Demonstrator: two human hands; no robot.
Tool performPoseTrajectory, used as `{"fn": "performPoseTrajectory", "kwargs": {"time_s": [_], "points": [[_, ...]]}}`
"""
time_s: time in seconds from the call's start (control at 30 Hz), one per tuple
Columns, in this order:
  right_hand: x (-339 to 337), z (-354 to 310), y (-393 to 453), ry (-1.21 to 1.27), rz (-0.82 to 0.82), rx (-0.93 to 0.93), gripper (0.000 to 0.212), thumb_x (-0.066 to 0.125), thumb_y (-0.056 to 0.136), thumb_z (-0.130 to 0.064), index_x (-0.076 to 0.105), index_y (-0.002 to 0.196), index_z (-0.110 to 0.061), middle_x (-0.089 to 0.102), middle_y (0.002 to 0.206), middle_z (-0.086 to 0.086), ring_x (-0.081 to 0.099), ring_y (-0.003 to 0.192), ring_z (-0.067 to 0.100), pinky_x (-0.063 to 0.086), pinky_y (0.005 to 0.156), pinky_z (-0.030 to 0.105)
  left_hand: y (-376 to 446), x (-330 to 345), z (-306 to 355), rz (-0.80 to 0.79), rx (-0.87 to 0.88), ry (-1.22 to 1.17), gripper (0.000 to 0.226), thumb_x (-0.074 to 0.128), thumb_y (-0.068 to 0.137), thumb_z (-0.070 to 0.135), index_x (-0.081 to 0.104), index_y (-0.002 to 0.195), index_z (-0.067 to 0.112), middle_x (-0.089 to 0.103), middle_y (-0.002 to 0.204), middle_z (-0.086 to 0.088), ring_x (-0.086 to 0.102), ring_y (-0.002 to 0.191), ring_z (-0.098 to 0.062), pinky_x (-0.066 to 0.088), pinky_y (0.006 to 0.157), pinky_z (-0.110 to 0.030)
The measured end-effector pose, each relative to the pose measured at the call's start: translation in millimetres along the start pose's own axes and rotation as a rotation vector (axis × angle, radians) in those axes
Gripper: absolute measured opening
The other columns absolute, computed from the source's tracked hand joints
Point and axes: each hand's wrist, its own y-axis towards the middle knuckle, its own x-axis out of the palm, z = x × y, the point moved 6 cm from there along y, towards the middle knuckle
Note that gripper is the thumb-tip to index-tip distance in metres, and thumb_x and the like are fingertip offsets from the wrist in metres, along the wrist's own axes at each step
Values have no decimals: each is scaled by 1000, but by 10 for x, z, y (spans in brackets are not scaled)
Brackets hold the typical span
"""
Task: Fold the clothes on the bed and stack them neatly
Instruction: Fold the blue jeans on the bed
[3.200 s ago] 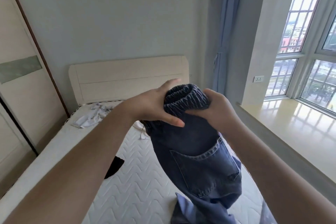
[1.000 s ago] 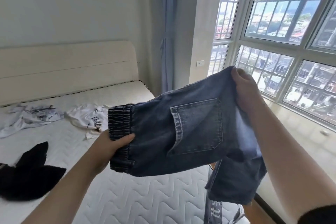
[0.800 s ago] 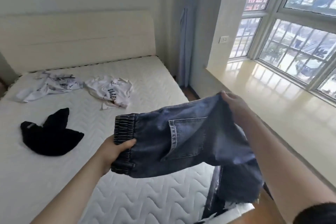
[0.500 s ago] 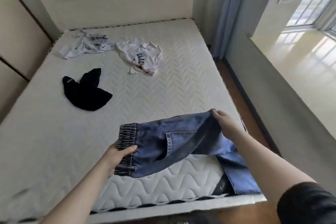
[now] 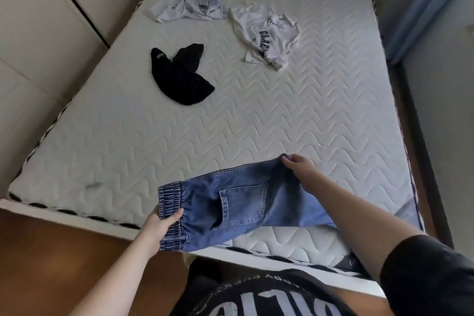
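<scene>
I hold blue jeans [image 5: 238, 206] folded lengthwise, stretched just above the near edge of the white quilted mattress [image 5: 256, 115]. My left hand [image 5: 160, 226] grips the dark elastic waistband at the left end. My right hand [image 5: 298, 168] pinches the denim near the crotch at the right, and the legs trail down under my right forearm. A black garment [image 5: 180, 79] lies crumpled at mid-left on the bed. A white T-shirt with dark lettering [image 5: 266, 36] lies further back, with a white patterned garment [image 5: 189, 4] at the far end.
Cream wardrobe doors [image 5: 51, 20] run along the bed's left side. A blue curtain [image 5: 425, 0] hangs at the far right, by a grey wall. Brown wooden floor [image 5: 64, 259] shows at the bed's foot, where I stand in a black printed shirt.
I turned from the window and headboard down to the bed. The jeans went from bunched up in both hands to stretched out flat, then sank low over the mattress's near edge.
</scene>
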Motion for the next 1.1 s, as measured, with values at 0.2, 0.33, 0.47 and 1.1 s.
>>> {"fn": "performPoseTrajectory", "kwargs": {"time_s": [0.2, 0.33, 0.47, 1.1], "points": [[1046, -196, 308, -138, 49, -13, 10, 63, 95, -19, 67, 89, -11, 58, 73, 0, 51, 70, 14, 40, 62, 24, 686, -930, -9, 50, 80, 148, 31, 78, 81, 31, 61, 107, 27, 74, 99, -1, 70, 90, -24, 56, 69, -34], [1852, -322, 567, -165, 105, 35, 18, 64, 94, -20, 71, 105, -7, 70, 101, 13, 62, 96, 25, 49, 93, 40, 1271, -1663, 74, 29, 115, 297, 33, 74, 85, 37, 57, 113, 29, 70, 99, 6, 65, 93, -20, 51, 79, -35], [2711, -471, 926, -201, 75, 93, 24, 61, 95, -17, 69, 117, -9, 69, 112, 13, 62, 108, 30, 48, 101, 46, 1844, -2455, 147, -2, 126, 379, 36, 73, 85, 38, 55, 116, 31, 68, 102, 11, 63, 95, -14, 48, 80, -33], [4565, -842, 1251, -654, -218, 72, 46, 47, 96, 1, 45, 142, -7, 55, 134, 18, 58, 107, 32, 44, 78, 26, 2841, -3688, 896, 161, 144, 519, 45, 63, 92, 11, 51, 135, 13, 60, 130, -9, 57, 118, -26, 45, 98, -36]]}}
